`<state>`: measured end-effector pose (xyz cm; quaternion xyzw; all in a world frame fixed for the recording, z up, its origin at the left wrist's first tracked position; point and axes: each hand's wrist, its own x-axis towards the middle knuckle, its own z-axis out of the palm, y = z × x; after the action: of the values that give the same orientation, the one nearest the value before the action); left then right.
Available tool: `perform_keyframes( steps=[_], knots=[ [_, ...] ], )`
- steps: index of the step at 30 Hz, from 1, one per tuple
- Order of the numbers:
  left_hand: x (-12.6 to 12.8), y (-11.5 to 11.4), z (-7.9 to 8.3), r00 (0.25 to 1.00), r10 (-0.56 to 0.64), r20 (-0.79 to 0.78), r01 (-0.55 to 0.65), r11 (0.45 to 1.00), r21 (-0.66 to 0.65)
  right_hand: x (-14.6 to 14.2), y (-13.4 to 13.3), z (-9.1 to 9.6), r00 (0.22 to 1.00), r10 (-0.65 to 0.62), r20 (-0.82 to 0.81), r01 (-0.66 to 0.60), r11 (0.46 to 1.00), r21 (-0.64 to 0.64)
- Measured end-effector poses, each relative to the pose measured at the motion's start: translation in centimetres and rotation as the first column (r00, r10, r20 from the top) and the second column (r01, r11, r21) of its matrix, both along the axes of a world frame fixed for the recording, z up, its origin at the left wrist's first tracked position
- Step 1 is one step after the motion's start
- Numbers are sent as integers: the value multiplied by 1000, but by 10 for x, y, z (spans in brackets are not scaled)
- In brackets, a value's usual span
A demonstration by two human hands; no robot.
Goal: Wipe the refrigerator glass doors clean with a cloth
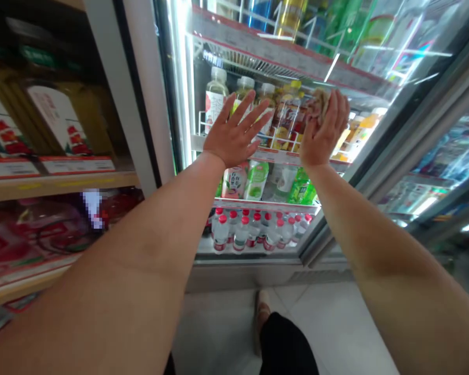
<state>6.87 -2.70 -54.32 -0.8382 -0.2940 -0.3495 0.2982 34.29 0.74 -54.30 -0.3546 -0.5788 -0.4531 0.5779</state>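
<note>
Both my arms reach forward to the glass door (266,67) of a lit drinks fridge. My left hand (236,133) lies flat against the glass with its fingers spread, holding nothing. To its right, my right hand (325,127) presses a crumpled brownish cloth (317,104) to the glass, its fingers bent over it. Part of the cloth is hidden behind the fingers. Behind the door, bottled drinks (287,112) stand on the middle shelf, partly covered by my hands.
Small water bottles with red caps (240,234) fill the fridge bottom, below cartons (257,179). At left, a wooden shelf (62,187) carries large juice bottles (58,109). A metal door frame (406,140) runs along the right. My foot (263,307) stands on the tiled floor (219,317).
</note>
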Motion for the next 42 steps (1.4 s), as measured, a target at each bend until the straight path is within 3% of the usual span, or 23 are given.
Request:
perform_keyframes(
  steps=[2,5,7,9,12,15,19,23,26,29,32,35,37,39,42],
  knots=[
    [1,1,0,1000,9,-7,-8,1000,16,-10,-4,-17,1000,1,17,-1,1000,8],
    [1,2,0,999,34,-26,-33,998,47,-15,-19,-40,984,3,180,14,995,-95],
    [0,2,0,998,44,-40,-42,998,53,-9,-27,-33,967,14,256,32,984,-173],
    [0,3,-1,998,50,-49,-46,996,70,-2,-28,-10,967,18,256,43,972,-230],
    [-1,6,-4,997,64,-49,-59,993,100,-4,-22,22,992,8,125,24,966,-256],
    [1,10,-6,996,87,-30,-82,989,124,-19,-19,16,999,19,28,-10,962,-272],
    [2,13,-7,995,96,-34,-91,988,128,-21,-32,-12,970,74,232,6,945,-328],
    [-1,10,-5,995,88,-49,-81,989,127,5,-37,4,933,69,353,62,936,-346],
    [-2,8,-5,993,88,-72,-79,989,122,23,-25,13,982,18,190,36,960,-276],
    [-2,9,-5,992,115,-59,-105,983,150,30,-15,-14,999,-19,-44,10,981,-192],
    [-2,9,-6,990,122,-71,-106,975,195,31,-18,-66,978,-70,-195,26,976,-218],
    [-1,9,-6,989,132,-68,-117,975,189,33,-30,-108,960,-102,-260,29,963,-269],
    [-1,9,-6,988,142,-57,-130,977,168,35,-34,-117,958,-107,-266,27,957,-287],
    [0,8,-5,988,145,-55,-134,978,163,37,-31,-106,951,-114,-289,26,957,-290],
    [-1,6,-5,989,126,-76,-111,978,178,37,-15,-57,917,-133,-375,36,967,-254]
  ],
)
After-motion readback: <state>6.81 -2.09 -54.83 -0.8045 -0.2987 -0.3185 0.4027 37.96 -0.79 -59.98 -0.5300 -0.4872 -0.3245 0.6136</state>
